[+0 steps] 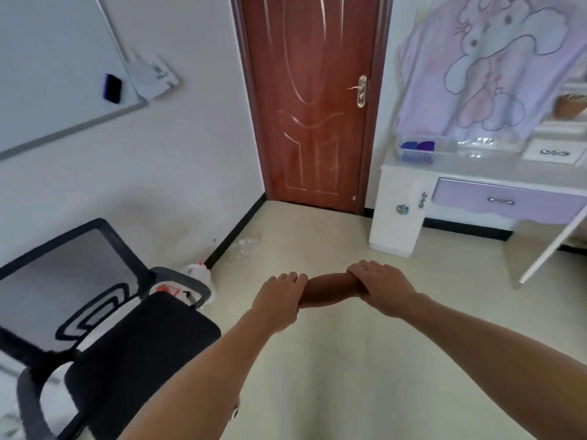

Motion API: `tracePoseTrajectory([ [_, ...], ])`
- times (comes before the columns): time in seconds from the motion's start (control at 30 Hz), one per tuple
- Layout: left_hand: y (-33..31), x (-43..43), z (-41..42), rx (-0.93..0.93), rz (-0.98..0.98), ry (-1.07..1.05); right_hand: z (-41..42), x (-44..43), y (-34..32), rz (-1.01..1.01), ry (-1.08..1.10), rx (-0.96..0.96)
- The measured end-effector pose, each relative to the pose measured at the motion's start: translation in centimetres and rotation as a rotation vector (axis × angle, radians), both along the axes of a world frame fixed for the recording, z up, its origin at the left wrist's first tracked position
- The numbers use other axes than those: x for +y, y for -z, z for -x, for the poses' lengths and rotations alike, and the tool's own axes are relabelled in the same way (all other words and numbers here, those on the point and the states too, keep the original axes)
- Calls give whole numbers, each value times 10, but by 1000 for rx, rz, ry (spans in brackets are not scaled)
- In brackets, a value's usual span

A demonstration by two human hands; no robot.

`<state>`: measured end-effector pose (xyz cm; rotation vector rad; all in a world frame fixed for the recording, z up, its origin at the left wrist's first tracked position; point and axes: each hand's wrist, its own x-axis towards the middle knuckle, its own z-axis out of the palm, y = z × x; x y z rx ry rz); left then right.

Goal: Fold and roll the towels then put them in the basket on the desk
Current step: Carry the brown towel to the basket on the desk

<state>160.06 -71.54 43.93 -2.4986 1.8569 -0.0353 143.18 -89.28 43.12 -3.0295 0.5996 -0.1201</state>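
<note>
Above the near floor, a brown roll (330, 289), probably a towel, is gripped endwise by left hand (279, 301) and right hand (382, 289).

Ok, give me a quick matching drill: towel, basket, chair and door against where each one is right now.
Things:
1. rolled towel
2. basket
3. chair
4. door

Places:
A. on the white desk, at the right
B. straight ahead, shut
C. gripped at its ends by the left hand and the right hand
D. lower left, on the floor

Pairs: 1-C, 2-A, 3-D, 4-B
</note>
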Motion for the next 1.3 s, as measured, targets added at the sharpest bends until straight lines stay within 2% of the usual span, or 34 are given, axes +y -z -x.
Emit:
tracePoseTrajectory([
  [0.3,-17,-233,-8,-14,-22,287,35,-179,-7,-13,289,-48],
  [0.43,-12,-334,3,-19,-28,356,53,-270,3,-2,341,-37],
  [0.8,-26,-587,27,34,-1,328,75,-531,-19,-1,329,-85],
  [0.97,-20,-669,4,40,3,325,55,-608,-10,7,319,-72],
  [1.3,10,-867,-75,171,3,386,-17,-792,9,-45,423,-75],
])
